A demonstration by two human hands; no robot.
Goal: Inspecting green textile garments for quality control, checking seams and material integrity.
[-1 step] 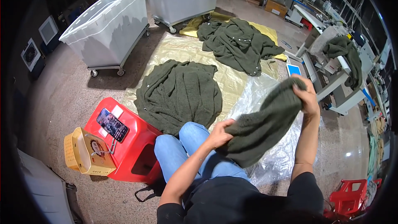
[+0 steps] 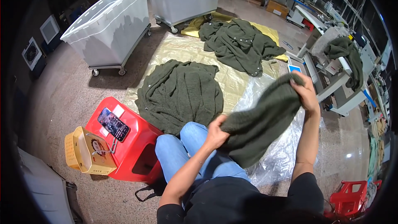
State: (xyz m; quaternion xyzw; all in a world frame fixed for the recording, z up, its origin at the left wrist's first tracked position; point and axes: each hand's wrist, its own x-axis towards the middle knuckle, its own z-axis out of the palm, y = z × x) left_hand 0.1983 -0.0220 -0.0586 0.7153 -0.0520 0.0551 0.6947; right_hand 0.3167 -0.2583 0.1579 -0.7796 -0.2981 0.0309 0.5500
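We thought the dark green knit (image 2: 267,122) could slip or stretch, since we gripped only its 2 ends and its lower edge drooped loose. Our left hand (image 2: 216,133) was curled closed on the near end, our right hand (image 2: 306,93) clamped on the far one; the knit hung between them, above the clear plastic sheet (image 2: 286,151).

- Shows as a dark olive-green knitted garment (image 2: 265,124), or part of one, soft and limp.
- Spans from the left hand (image 2: 217,134) to the right hand (image 2: 306,93), gripped at both ends.
- Slopes up toward the right, with long folds and a rounded, drooping lower edge.
- Hangs partly over the lap (image 2: 227,169) and clear plastic sheet (image 2: 280,156).
- Blurs near the left end.
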